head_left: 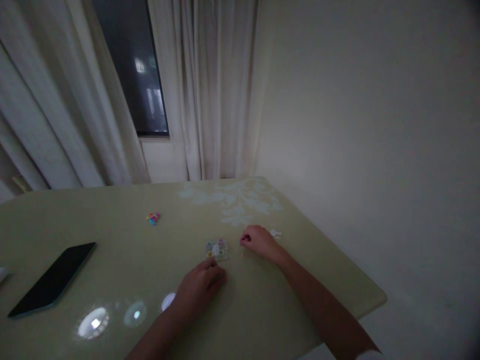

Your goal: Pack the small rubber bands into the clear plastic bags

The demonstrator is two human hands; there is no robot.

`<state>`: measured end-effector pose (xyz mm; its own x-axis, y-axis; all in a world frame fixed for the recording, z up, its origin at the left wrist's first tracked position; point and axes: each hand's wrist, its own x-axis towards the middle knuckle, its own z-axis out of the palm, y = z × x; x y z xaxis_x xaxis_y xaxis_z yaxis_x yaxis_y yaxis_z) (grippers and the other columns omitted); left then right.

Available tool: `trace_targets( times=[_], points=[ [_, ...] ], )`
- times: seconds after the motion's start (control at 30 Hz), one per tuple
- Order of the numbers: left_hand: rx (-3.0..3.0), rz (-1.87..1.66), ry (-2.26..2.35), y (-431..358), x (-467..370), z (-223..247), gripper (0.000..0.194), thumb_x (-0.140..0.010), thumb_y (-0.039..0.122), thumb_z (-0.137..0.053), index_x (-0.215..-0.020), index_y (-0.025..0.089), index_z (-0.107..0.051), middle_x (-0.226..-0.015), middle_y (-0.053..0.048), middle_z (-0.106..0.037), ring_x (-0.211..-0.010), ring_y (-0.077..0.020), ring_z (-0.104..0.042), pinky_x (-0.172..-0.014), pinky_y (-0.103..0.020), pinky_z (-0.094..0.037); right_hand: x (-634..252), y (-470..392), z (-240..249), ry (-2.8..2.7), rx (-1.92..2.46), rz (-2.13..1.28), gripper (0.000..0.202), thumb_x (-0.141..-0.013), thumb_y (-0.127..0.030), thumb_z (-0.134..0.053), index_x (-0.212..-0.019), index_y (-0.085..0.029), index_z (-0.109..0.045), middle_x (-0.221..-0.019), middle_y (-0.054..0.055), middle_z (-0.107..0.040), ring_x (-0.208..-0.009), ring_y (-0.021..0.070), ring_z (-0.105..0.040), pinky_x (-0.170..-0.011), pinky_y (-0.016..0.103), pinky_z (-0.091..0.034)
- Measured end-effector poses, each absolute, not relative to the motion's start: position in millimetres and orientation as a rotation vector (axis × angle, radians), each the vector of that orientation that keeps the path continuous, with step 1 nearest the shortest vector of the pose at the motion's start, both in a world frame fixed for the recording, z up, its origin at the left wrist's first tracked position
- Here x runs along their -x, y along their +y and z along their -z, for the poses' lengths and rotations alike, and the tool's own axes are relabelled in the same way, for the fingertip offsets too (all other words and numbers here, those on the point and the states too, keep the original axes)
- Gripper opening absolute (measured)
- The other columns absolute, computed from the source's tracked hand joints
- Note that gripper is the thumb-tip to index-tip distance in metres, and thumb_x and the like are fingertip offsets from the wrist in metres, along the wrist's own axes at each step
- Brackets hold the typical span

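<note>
A small clear plastic box (216, 249) with compartments lies on the table, holding little rings or beads in several colours and something white in its middle. My left hand (204, 282) rests just in front of this box. Its fingers are curled, the foremost at the box's near edge, and whatever they may hold is hidden. To the right of the box is my right hand (259, 241), its thumb and fingers pinched together a little above the tabletop. Anything in that pinch is too small to make out. Small white pieces (275, 233) lie just beyond the right hand.
A heap of small bright-coloured pieces (153, 218) sits farther back on the glossy table (120, 230). On the left lies a dark tablet (54, 280), with part of a white object (3, 273) at the frame's edge. A wall (356, 150) runs along the right; curtains (217, 90) hang behind.
</note>
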<state>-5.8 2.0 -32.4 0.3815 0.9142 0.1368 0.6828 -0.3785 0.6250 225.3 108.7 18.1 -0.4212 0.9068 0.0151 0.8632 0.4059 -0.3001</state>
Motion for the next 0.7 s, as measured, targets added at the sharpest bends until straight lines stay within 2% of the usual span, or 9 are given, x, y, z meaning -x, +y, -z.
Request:
trace_targets(
  times=[0.17, 0.33, 0.43, 0.53, 0.63, 0.7],
  points=[
    [-2.052, -0.549, 1.433, 4.3, 7.3, 26.4, 0.016, -0.090, 0.026, -0.057, -0.090, 0.022, -0.073, -0.098, -0.007, -0.073, -0.086, -0.0252, -0.069, -0.076, -0.032, -0.048, -234.2, 105.7, -12.6, -2.548, 1.556, -0.495, 0.010, -0.078, -0.022, -0.079, -0.086, -0.023, -0.085, -0.084, 0.004, -0.079, -0.076, 0.0171, -0.070, -0.062, 0.023, -0.042],
    [-2.123, -0.467, 1.407, -0.2, 11.5, 29.6, 0.014, -0.090, 0.025, -0.052, -0.087, 0.021, -0.066, -0.094, -0.007, -0.072, -0.086, -0.0255, -0.067, -0.078, -0.034, -0.047, -226.0, 99.7, -14.2, -2.612, 1.583, -0.452, 0.015, -0.078, -0.016, -0.072, -0.087, -0.021, -0.083, -0.088, 0.009, -0.079, -0.079, 0.0208, -0.070, -0.064, 0.026, -0.043],
    [-2.128, -0.596, 1.354, -2.4, 14.2, 31.8, 0.014, -0.092, 0.026, -0.050, -0.085, 0.022, -0.061, -0.093, -0.006, -0.070, -0.083, -0.0238, -0.064, -0.076, -0.033, -0.047, -222.8, 94.7, -15.0, -2.671, 1.577, -0.401, 0.016, -0.076, -0.016, -0.070, -0.086, -0.018, -0.082, -0.092, 0.012, -0.078, -0.080, 0.0231, -0.070, -0.067, 0.028, -0.044],
    [-2.001, -0.799, 1.338, 0.7, 17.2, 30.5, 0.016, -0.095, 0.031, -0.049, -0.085, 0.022, -0.059, -0.083, -0.003, -0.067, -0.075, -0.0212, -0.061, -0.068, -0.030, -0.046, -222.1, 92.9, -16.2, -2.719, 1.551, -0.364, 0.014, -0.075, -0.020, -0.072, -0.084, -0.017, -0.081, -0.095, 0.014, -0.077, -0.083, 0.0245, -0.069, -0.070, 0.028, -0.045],
    [-1.849, -0.948, 1.356, 6.6, 20.2, 27.5, 0.020, -0.096, 0.039, -0.054, -0.091, 0.022, -0.063, -0.082, -0.002, -0.069, -0.074, -0.0201, -0.063, -0.067, -0.028, -0.048, -220.9, 94.2, -17.8, -2.721, 1.452, -0.440, 0.013, -0.074, -0.026, -0.075, -0.084, -0.018, -0.080, -0.087, 0.008, -0.075, -0.079, 0.0204, -0.065, -0.069, 0.026, -0.043],
    [-1.705, -1.053, 1.340, 9.2, 21.5, 25.6, 0.023, -0.092, 0.044, -0.062, -0.095, 0.021, -0.067, -0.087, -0.003, -0.073, -0.079, -0.0208, -0.067, -0.072, -0.029, -0.051, -217.1, 93.6, -17.7, -2.624, 1.262, -0.643, 0.012, -0.074, -0.025, -0.076, -0.084, -0.018, -0.078, -0.080, 0.002, -0.069, -0.073, 0.0155, -0.060, -0.066, 0.023, -0.041]
  ],
)
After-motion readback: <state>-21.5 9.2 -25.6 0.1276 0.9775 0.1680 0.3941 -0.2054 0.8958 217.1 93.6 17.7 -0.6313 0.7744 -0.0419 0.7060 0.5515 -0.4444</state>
